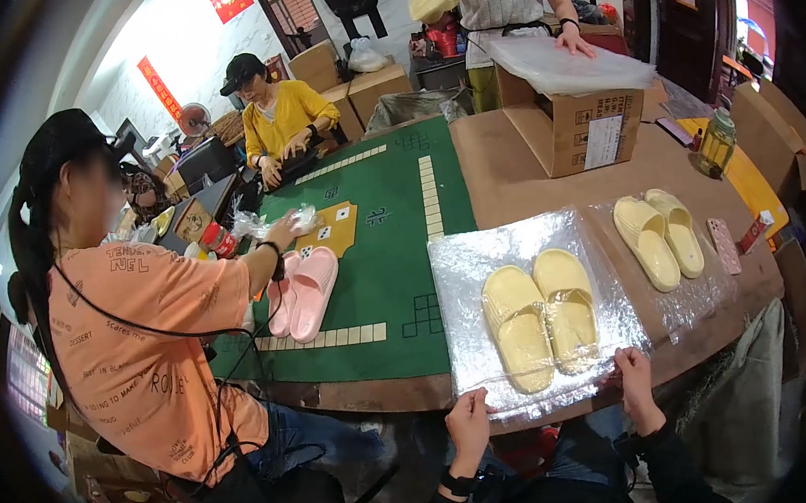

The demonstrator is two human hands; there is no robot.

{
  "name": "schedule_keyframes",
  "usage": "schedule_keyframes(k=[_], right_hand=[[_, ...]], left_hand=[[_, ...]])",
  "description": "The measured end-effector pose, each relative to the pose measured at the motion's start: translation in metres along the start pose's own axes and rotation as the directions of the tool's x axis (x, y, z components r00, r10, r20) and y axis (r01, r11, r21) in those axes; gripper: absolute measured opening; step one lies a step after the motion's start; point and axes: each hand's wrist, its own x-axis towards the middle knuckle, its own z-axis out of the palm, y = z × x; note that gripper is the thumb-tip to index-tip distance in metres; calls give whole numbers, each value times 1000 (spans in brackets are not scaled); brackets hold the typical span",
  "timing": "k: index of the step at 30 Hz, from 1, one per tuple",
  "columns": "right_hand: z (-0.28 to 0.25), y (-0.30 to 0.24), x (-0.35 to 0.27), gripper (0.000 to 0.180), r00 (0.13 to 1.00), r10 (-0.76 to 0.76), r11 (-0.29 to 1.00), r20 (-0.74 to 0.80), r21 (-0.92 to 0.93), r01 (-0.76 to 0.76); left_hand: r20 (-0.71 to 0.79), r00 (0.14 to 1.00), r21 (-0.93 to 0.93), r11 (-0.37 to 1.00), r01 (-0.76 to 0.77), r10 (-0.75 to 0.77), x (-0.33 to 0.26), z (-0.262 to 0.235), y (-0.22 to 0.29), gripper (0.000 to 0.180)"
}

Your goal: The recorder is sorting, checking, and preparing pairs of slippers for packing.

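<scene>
A pair of pale yellow slippers [521, 323] lies side by side, toes away from me, in a clear plastic bag [606, 279] spread flat on the table. Shiny film crosses over the heels. My left hand [470, 426] pinches the bag's near left corner at the table edge. At the near right corner, my right hand [636, 387] has its fingers closed on the same bag. To the right, a second pair of yellow slippers [650, 242] rests on another clear plastic bag [676, 312].
A patterned phone [723, 246], a small red box [756, 231] and a glass jar [717, 143] stand along the right. A carton [591, 131] holds stacked plastic bags [569, 62]. Left, a co-worker [147, 335] reaches past pink slippers [303, 296] on the green mat [382, 286]. Two more people work beyond.
</scene>
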Motion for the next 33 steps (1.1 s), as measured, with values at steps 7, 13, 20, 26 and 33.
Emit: schedule_keyframes(k=[7,13,20,26,33], right_hand=[[8,-3,-1,18,996,-85,994,-32,-77,83],[9,4,0,18,997,-60,997,-48,-59,58],[2,6,4,21,996,-48,997,-76,-70,43],[6,7,5,21,989,-122,972,-87,-211,102],[12,12,6,22,984,-173,965,-31,-206,163]], left_hand=[[-108,992,89,994,-61,71,-3,2,3,16],[-34,994,-198,975,97,-105,-8,3,17,39],[-52,998,-340,940,20,-39,-9,4,-7,40],[62,998,-129,992,-7,16,-8,-1,-9,32],[82,994,-167,982,92,-79,-2,5,-10,33]])
